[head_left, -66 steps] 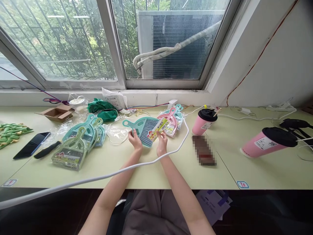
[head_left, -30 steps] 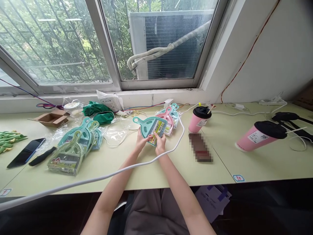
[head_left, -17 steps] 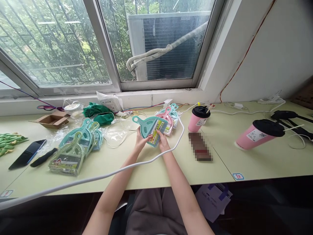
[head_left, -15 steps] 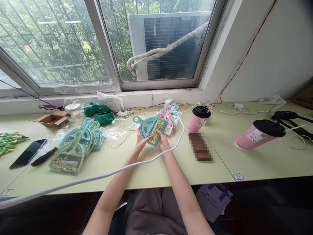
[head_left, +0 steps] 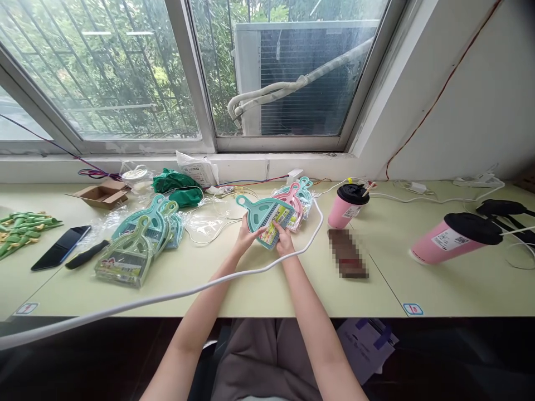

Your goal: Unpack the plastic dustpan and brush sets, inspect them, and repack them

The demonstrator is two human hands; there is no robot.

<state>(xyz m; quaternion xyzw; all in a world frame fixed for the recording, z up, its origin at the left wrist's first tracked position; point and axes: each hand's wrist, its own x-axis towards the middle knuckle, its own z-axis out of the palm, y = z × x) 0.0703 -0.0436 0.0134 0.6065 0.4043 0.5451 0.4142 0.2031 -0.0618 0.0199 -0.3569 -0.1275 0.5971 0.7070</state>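
A teal mini dustpan (head_left: 261, 211) is held tilted above the table, its handle pointing to the upper left. Over its grey striped part lies a yellow-green printed label card (head_left: 272, 221). My left hand (head_left: 246, 236) is closed on the dustpan's lower left edge, with its thumb reaching over the front. Closed at the lower right side, my right hand (head_left: 284, 240) presses its thumb on the card. Fingers behind the dustpan are hidden. Just behind it lie a pink dustpan (head_left: 293, 192) and another teal dustpan (head_left: 306, 184), partly in clear wrap.
Bagged green and teal dustpans (head_left: 125, 253) lie to the left, beside a black-handled tool (head_left: 86, 255) and a phone (head_left: 61, 248). A white cable (head_left: 175, 299) crosses in front of my forearms. Pink cups (head_left: 343, 211) and a pixelated brown object (head_left: 348, 253) are on the right.
The label card, earlier sticking out at the dustpan's right, now lies flatter across its front. My hands have come closer together, and my left thumb now reaches over the front. The view has shifted slightly.
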